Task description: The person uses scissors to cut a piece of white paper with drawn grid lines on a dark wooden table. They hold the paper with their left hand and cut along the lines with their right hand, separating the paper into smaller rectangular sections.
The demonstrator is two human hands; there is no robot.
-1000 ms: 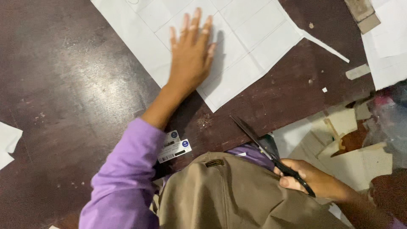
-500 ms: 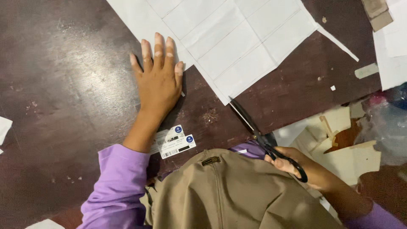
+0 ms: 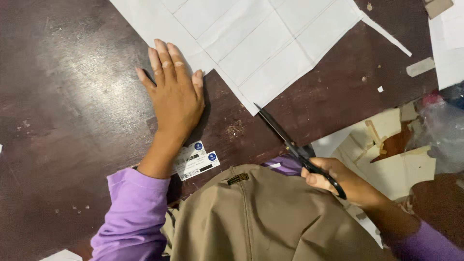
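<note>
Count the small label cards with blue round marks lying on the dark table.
2: both small white label cards lie side by side beside the left hand's wrist; part of one is hidden beneath it.

Two hands: left hand (image 3: 175, 99), right hand (image 3: 349, 182). One pair of black scissors (image 3: 296, 147). One large creased white paper sheet (image 3: 261, 41) at twelve o'clock. One small label card (image 3: 197, 163).

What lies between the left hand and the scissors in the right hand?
In the head view, only dark wooden table with a few crumbs lies between the left hand and the scissors. The white sheet's corner pokes in just above the scissor tip.
</note>
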